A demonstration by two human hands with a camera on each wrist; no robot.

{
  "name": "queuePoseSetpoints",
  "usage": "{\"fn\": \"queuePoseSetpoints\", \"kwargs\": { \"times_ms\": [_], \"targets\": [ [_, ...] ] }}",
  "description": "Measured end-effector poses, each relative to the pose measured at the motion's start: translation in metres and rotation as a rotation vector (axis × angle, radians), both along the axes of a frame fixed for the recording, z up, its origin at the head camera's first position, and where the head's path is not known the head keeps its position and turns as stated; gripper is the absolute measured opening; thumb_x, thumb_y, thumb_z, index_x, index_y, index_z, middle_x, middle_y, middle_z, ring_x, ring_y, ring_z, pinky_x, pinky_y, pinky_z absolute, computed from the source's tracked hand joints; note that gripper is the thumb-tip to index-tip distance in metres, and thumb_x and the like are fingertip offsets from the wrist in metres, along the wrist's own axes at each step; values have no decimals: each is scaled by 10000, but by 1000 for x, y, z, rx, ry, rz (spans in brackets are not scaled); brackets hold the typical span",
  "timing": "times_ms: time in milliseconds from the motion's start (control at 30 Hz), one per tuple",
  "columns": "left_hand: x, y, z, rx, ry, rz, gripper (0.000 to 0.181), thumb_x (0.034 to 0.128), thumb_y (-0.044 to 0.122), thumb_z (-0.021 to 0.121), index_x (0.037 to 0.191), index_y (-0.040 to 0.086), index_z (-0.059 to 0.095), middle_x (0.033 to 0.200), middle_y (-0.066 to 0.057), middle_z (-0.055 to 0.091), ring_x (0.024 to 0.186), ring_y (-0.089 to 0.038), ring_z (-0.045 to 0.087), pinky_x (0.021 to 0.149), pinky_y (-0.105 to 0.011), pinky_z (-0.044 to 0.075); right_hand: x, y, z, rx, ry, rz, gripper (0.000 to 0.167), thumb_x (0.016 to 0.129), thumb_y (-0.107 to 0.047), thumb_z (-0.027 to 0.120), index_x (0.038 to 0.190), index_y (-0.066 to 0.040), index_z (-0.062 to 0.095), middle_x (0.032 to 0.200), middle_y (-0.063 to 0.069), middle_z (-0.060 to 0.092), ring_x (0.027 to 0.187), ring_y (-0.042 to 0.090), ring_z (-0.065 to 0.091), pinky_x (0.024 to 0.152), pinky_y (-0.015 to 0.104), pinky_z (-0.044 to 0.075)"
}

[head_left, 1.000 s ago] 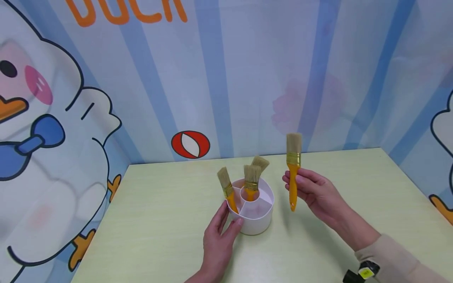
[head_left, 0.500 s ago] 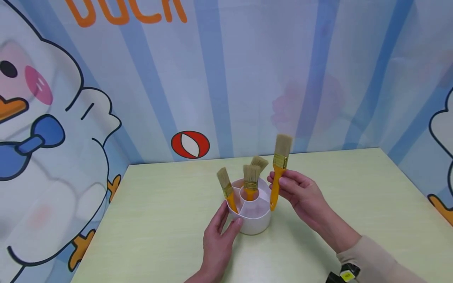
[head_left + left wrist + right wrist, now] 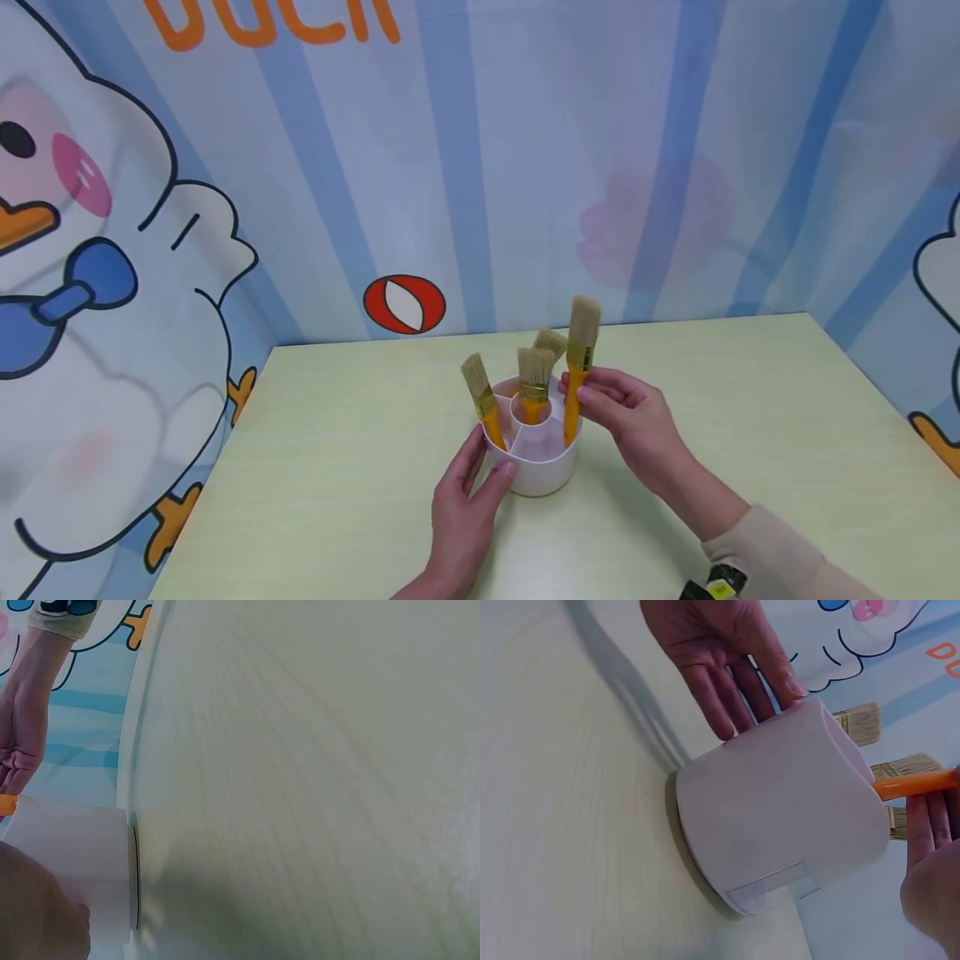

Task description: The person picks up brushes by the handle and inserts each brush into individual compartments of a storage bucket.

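Note:
My right hand (image 3: 637, 417) pinches a paintbrush (image 3: 582, 333) by its orange handle, bristles up. The handle's lower end is just inside the rim of a white round divided holder (image 3: 534, 478), over its front right compartment. Thumb and fingers of my left hand (image 3: 465, 521) hold the holder at its front left side. Three more paintbrushes stand in it: one leaning left (image 3: 478, 383), one in the central ring (image 3: 534, 371), one behind (image 3: 551, 342). In the right wrist view the holder's smooth wall (image 3: 772, 795) stands on the table, with the orange handle (image 3: 911, 784) at its rim.
The pale yellow table (image 3: 337, 458) reaches back to a blue striped wall cloth (image 3: 525, 167) with a printed duck (image 3: 112, 350). A grey-beige sleeve (image 3: 757, 550) and a small black device (image 3: 723, 579) are at the right wrist.
My right hand has carried the paintbrush leftwards and lowered it, from right of the holder to just within its rim. My left hand and the holder have stayed in place.

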State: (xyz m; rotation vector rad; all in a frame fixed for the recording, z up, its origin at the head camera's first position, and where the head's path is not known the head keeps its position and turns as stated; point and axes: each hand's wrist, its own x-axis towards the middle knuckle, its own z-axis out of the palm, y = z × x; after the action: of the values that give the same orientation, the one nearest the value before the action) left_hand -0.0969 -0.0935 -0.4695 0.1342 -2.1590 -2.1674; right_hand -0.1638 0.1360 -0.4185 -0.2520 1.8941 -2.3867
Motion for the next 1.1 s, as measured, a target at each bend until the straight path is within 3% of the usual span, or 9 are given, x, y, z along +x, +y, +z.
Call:
{"fn": "queuePoseSetpoints", "kwargs": {
  "times_ms": [200, 367, 600, 800, 1100],
  "targets": [
    [0, 1, 1, -4, -6, 1, 710, 991, 254, 799, 1606, 94, 484, 1651, -107, 475, 1532, -326, 439, 1167, -408, 478, 6, -1, -8, 99, 52, -32, 354, 1037, -98, 717, 1351, 54, 660, 1179, 1, 808, 1112, 147, 768, 1008, 280, 607],
    [1, 1, 2, -7, -13, 2, 715, 990, 266, 801, 1607, 92, 483, 1651, -110, 473, 1533, -331, 437, 1169, -419, 476, 12, -2, -9, 168, 47, -64, 409, 1021, -112, 744, 1355, 96, 632, 1159, 24, 810, 1070, 141, 775, 975, 270, 619],
    [0, 1, 1, 0, -3, 5, 706, 987, 247, 804, 1598, 79, 493, 1644, -117, 482, 1531, -330, 440, 1193, -458, 452, 19, -3, -8, 176, 65, -46, 372, 1007, -23, 734, 1304, 172, 624, 1115, 81, 810, 983, 169, 790, 915, 311, 651],
    [0, 1, 0, 7, -5, 6, 701, 985, 238, 804, 1595, 79, 497, 1644, -119, 482, 1532, -331, 437, 1199, -469, 448, 21, -3, -7, 189, 96, -21, 343, 992, 7, 738, 1262, 194, 638, 1095, 112, 810, 951, 174, 798, 887, 340, 663],
    [1, 1, 0, 23, 0, -3, 703, 985, 246, 805, 1598, 91, 497, 1641, -107, 487, 1534, -329, 434, 1181, -437, 469, 23, -2, -6, 233, 103, -3, 334, 963, 34, 760, 1246, 180, 659, 1126, 276, 766, 937, 190, 804, 881, 460, 662]
  ]
}}
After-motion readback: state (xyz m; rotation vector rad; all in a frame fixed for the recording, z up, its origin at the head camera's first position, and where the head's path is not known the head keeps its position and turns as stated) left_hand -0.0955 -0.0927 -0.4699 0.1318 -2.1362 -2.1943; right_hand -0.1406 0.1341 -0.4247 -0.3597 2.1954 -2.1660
